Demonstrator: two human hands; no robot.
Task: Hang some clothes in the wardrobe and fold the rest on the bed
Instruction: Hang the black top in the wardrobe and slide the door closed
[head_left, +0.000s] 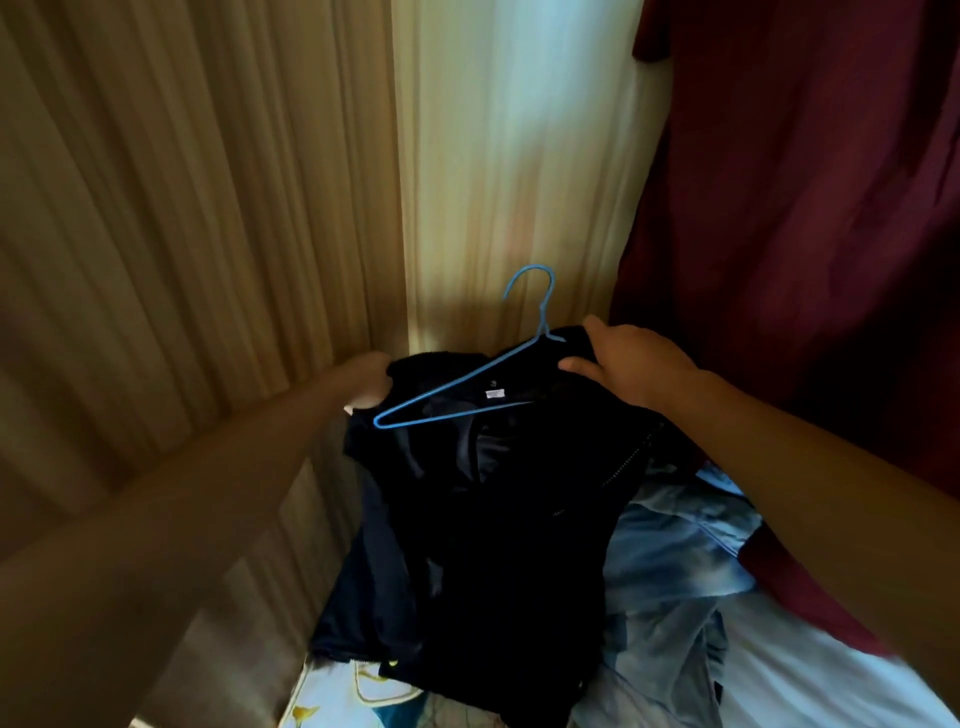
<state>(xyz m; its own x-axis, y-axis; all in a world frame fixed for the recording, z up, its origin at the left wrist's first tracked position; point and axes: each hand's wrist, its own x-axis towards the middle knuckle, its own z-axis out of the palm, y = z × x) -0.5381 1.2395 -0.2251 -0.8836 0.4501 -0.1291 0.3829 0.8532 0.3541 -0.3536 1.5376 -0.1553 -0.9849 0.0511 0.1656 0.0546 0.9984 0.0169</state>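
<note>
A dark navy zip jacket (498, 509) hangs in front of me, its lower part draped down onto the bed. A blue wire hanger (470, 387) lies tilted across the jacket's collar, hook pointing up. My left hand (366, 382) grips the jacket's left shoulder. My right hand (626, 361) grips the right shoulder of the jacket, close to the hanger's neck. A white label shows inside the collar.
A beige curtain (208, 208) fills the left and centre. A maroon garment (810, 208) hangs on the right. Light-blue clothes (670, 582) lie heaped on the bed (810, 670), whose patterned sheet shows at the bottom.
</note>
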